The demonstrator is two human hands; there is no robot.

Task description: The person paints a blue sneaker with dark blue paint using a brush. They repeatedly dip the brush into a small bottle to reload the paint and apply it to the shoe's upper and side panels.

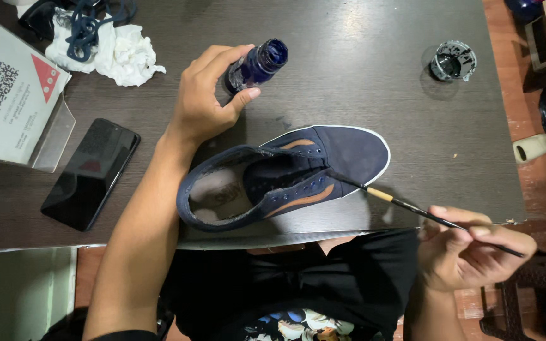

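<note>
Dark worktop (380,38), seen from above, person seated at its near edge. White box (7,95) at far left, partly off frame. Navy lace-less shoe (285,177) with tan side stripes and white sole lies near the worktop's front edge, toe pointing right. Black phone (90,173) flat, left of the shoe. Crumpled white tissue (118,53) with dark laces on it, upper left. Left hand (200,101) just behind the shoe, grip clamped around a small dark blue bottle (257,65), uncapped, tilted with mouth to the right. Right hand (469,252) off the worktop's front right corner, grip pinched on a thin paintbrush (412,207); bristle tip touches the shoe's side near the eyelets. Small round cap (453,61) with dark inside, upper right, well apart.
</note>
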